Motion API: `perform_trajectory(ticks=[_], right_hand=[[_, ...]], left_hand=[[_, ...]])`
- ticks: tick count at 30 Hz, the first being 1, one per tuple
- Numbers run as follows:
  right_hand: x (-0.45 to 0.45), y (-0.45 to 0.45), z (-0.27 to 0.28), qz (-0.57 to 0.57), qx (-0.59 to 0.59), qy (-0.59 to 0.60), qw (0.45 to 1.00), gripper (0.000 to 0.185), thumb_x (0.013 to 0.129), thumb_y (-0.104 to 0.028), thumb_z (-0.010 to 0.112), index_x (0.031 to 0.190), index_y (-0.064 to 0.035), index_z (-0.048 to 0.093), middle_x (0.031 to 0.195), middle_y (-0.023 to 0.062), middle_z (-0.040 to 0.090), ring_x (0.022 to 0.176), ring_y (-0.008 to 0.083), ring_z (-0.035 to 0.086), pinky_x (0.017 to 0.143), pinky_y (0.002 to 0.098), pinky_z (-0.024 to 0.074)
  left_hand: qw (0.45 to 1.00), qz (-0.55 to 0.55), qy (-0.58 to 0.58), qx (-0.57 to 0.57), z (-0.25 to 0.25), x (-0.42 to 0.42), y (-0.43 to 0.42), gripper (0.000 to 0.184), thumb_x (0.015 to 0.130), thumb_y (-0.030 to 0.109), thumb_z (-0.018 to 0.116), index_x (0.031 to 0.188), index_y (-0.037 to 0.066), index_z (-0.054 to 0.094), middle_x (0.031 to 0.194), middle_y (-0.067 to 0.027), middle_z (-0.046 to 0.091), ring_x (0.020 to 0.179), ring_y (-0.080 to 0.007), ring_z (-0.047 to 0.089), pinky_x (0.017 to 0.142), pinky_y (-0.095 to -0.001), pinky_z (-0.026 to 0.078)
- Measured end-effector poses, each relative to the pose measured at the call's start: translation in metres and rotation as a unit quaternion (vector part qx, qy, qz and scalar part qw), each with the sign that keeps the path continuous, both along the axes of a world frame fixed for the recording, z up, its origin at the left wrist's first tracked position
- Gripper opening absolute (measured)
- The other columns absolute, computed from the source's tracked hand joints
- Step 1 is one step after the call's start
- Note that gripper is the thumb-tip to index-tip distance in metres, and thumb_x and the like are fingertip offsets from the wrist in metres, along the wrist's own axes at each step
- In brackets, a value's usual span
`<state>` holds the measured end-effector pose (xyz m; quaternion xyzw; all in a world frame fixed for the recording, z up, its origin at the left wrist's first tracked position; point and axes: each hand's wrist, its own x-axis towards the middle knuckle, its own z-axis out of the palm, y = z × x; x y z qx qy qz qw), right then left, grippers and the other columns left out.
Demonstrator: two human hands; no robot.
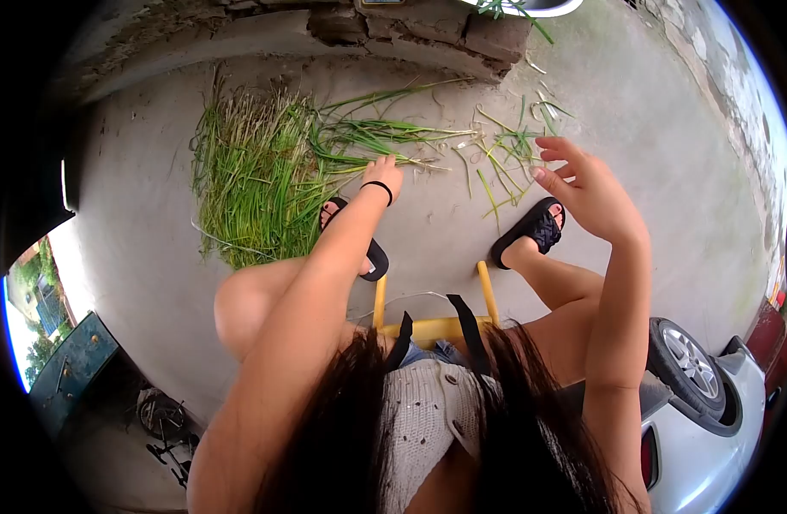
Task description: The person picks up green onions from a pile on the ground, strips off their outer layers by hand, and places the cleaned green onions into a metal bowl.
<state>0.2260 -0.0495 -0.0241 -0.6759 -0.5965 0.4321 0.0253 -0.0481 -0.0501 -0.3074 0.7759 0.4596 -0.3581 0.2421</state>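
- Green stalks (256,184) in a thick, loose heap on the floor (432,223) at ten o'clock; a thinner sheaf (385,133) spread from the heap toward twelve o'clock, pale ends aimed toward three.
- Left hand (385,176) near twelve o'clock, low over the pale ends of the sheaf, fingers bent downward and close together; cannot tell a firm pinch from a light touch.
- Right hand (586,184) at two o'clock, raised off the floor, thumb and fingers apart, nothing visible between.
- Loose scraps (494,163) strewn between the two hands, toward one o'clock.
- Likely trouble: a whole tangle dragged loose by one hard tug, because of crossed, matted stalks.
- Also likely: sheaf and scraps mixed together by a wide sweep of either hand, with so little floor between.
- Left sandal (376,261) just left of centre, close to the heap; crushed or bent stalks possible from a careless shift of weight.
- Right sandal (539,231) between two and three o'clock, just below the scraps; same risk of trampling.
- Yellow stool (432,330) near six o'clock; a tip forward possible from too long a reach.
- Farther out: brick ledge (428,47) at twelve, car (702,441) at four, bicycle (164,418) at eight.
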Motion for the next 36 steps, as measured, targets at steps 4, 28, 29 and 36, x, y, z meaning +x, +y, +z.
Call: perform_trajectory(ticks=[4,28,29,36], right_hand=[[0.012,-0.002,-0.009,0.009,0.129,-0.068,0.989,0.039,0.085,-0.025,0.06,0.117,-0.0022,0.051,0.106,0.0172,0.06,0.089,0.0314,0.06,0.076,0.0372,0.0478],[0.001,-0.007,0.009,0.078,0.273,0.048,0.958,0.035,0.082,-0.02,0.062,0.109,0.0007,0.052,0.095,0.0175,0.061,0.086,0.0326,0.059,0.074,0.0389,0.0475],[-0.004,-0.006,0.01,0.072,0.275,0.085,0.955,0.036,0.081,-0.019,0.064,0.109,0.0006,0.052,0.096,0.0172,0.061,0.086,0.0316,0.059,0.074,0.0383,0.0479],[-0.037,-0.013,0.006,0.021,0.235,0.219,0.947,0.049,0.073,-0.014,0.071,0.115,-0.0013,0.048,0.099,0.0173,0.061,0.083,0.0297,0.062,0.073,0.0372,0.0493]], left_hand=[[0.993,-0.111,-0.041,0.026,-0.054,0.023,-0.012,0.031,0.09,0.019,0.041,0.113,0.012,0.06,0.149,-0.0103,0.018,0.136,-0.0271,0.019,0.11,-0.044,0.017],[0.831,0.314,-0.456,0.055,0.218,0.021,0.089,0.019,0.087,0.006,0.057,0.104,0.002,0.049,0.092,-0.0079,0.065,0.088,-0.0133,0.062,0.078,-0.0265,0.049],[0.804,0.332,-0.493,0.017,0.236,0.023,0.084,0.018,0.088,0.006,0.056,0.104,0.002,0.05,0.094,-0.0075,0.064,0.09,-0.0124,0.062,0.079,-0.0258,0.048],[0.629,0.408,-0.645,-0.146,0.302,0.053,0.049,0.018,0.092,0.014,0.052,0.107,0.004,0.051,0.095,-0.0056,0.061,0.088,-0.013,0.059,0.08,-0.0289,0.048]])
